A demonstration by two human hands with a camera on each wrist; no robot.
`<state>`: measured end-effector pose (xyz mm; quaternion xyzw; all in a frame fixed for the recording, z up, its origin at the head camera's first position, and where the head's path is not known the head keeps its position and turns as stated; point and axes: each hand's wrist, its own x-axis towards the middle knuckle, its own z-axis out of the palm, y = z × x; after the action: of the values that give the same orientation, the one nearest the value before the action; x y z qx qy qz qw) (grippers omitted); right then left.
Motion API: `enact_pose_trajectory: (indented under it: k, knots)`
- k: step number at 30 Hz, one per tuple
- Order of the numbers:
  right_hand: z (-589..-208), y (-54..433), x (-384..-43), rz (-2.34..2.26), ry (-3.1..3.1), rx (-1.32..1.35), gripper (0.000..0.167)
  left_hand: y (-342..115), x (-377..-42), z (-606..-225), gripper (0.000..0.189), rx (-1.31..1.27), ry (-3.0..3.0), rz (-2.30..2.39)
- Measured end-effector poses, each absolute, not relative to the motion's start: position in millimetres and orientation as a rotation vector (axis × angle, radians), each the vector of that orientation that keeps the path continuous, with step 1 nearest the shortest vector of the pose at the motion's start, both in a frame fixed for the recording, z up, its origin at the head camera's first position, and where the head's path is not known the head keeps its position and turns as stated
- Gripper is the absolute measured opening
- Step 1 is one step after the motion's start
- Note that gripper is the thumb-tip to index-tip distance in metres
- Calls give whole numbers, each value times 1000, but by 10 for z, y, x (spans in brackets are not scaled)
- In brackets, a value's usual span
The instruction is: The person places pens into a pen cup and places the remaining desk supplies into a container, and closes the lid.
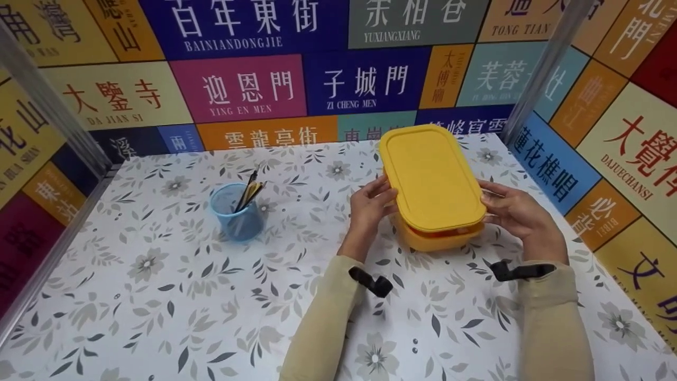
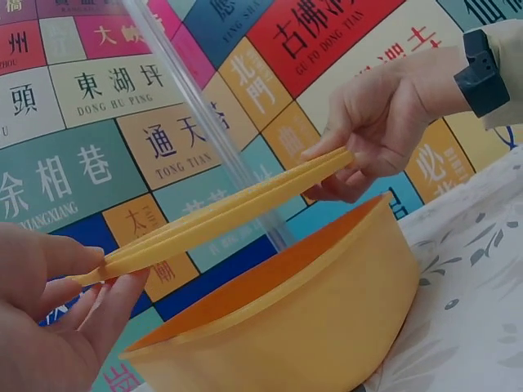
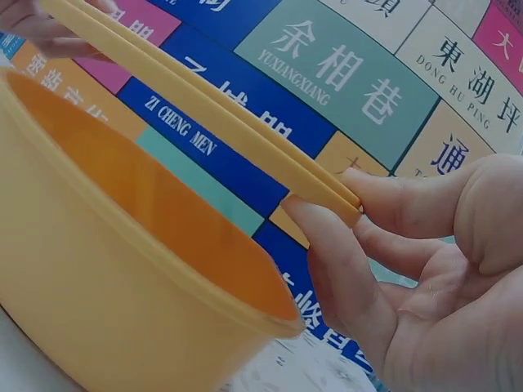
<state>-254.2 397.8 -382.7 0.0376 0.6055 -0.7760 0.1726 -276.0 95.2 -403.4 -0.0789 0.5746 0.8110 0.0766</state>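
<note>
A yellow lid [image 1: 436,177] is held level above an orange-yellow plastic container [image 1: 441,241], apart from its rim as both wrist views show. My left hand [image 1: 373,206] pinches the lid's left edge between thumb and fingers. On the opposite edge, my right hand [image 1: 521,214] pinches the lid the same way, thumb on top in the right wrist view. The container [image 3: 122,269] stands on the table with its mouth uncovered; its orange inner wall shows, but its bottom is hidden. In the left wrist view the lid [image 2: 229,212] spans between both hands.
A light blue pen cup [image 1: 238,217] with several pens or pencils [image 1: 251,193] stands left of the hands. The table [image 1: 211,317] has a white cloth with grey flowers and leaves. Panels with coloured signs [image 1: 238,87] rise behind and at both sides.
</note>
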Motion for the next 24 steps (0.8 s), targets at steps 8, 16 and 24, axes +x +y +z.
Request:
enact_pose_trajectory:
  k: [8, 16, 24]
  knots:
    - [-3751, 3930, -2555, -2036, 1960, 187, 69, 987, -2725, -4080, 45, -211, 1808, 2449]
    - [-3714, 3912, -2562, -1750, 2272, 281, 70, 1022, -2674, -4090, 47, -188, 1842, 2386]
    - [-3672, 3841, -2524, -1409, 2526, 267, 73, 1058, -2684, -4117, 43, -290, 1849, 2344]
